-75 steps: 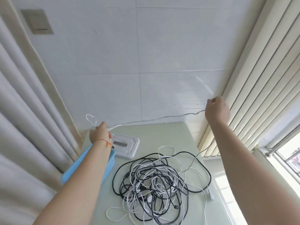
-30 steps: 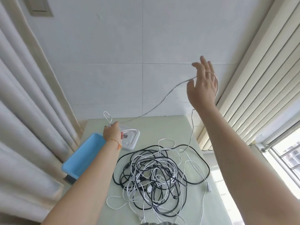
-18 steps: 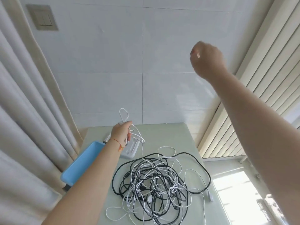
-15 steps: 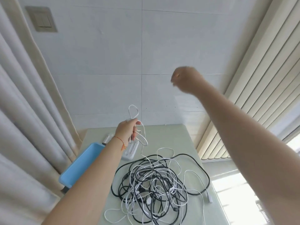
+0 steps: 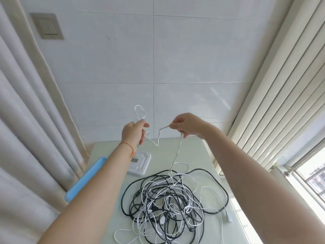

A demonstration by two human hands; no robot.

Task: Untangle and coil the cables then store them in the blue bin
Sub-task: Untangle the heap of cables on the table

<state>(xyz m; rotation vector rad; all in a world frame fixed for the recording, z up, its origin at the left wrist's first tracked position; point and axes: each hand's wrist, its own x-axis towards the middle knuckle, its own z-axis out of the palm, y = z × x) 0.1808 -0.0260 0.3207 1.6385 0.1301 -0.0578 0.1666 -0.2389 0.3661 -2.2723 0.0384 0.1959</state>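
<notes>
Nearest me, the tangle of black and white cables (image 5: 167, 205) sprawls over the pale green table (image 5: 207, 155), untouched as a heap. To its left, the blue bin (image 5: 84, 180) sits at the table's left edge, beside a white tray-like piece (image 5: 140, 164); I cannot see into the bin from here.

Farther off, both of my hands are raised over the table's far end. My left hand (image 5: 133, 132) is closed around a few gathered turns of a white cable (image 5: 176, 152), one loop poking up above the fist. My right hand (image 5: 186, 125) pinches the same cable just to the right; a short slack dip hangs between the hands. From the right hand the cable drops steeply, down and toward me, into the tangle. I judge the next loop should travel leftward from right hand to left.

I can read no brands or writing anywhere.
</notes>
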